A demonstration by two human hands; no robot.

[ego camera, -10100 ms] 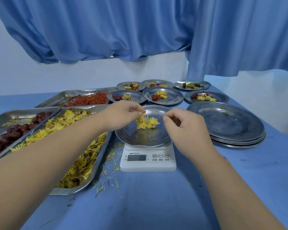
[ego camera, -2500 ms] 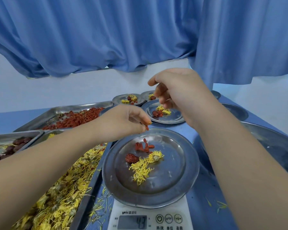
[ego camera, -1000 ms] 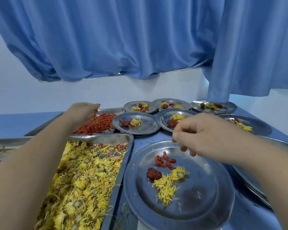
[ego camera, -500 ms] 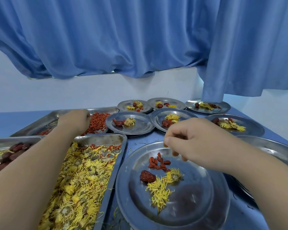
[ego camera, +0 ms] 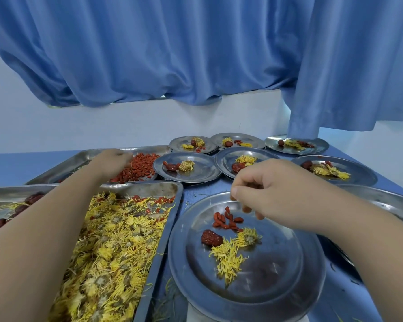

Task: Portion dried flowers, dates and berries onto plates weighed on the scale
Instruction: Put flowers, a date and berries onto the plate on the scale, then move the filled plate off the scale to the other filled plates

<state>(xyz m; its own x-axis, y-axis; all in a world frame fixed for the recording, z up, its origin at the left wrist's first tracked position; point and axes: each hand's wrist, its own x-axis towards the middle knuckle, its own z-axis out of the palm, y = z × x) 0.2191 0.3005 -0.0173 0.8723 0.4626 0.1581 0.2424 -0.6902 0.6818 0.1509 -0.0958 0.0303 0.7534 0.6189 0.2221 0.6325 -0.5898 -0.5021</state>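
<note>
Left hand: the left hand (ego camera: 113, 159) reaches into the berry tray (ego camera: 63, 166), back of the hand upward, fingers bent down into the red berries (ego camera: 137, 168) — I cannot tell if it grips any
Right hand: the right hand (ego camera: 272, 189) hovers over the far edge of the near plate (ego camera: 289, 287), fingers curled, thumb close to the fingertips; whether a berry is between them cannot be seen
Near plate: it sits on the scale (ego camera: 197, 315), of which only a white edge shows; it carries a small berry portion (ego camera: 227, 220), one date (ego camera: 211, 237) and dried flowers (ego camera: 228, 256), all just beside each other
Flower tray: the flower tray (ego camera: 170, 205) lies just left of the near plate, full of yellow flowers, with a few red berries at its far end
Date tray: the date tray (ego camera: 0, 191) is at the left edge, partly behind the left arm
Filled plates: six filled plates (ego camera: 203, 170) stand at the rear of the blue counter (ego camera: 349, 293)
Stack of plates: the stack of plates (ego camera: 386, 203) is on the right — partly behind the right arm
</note>
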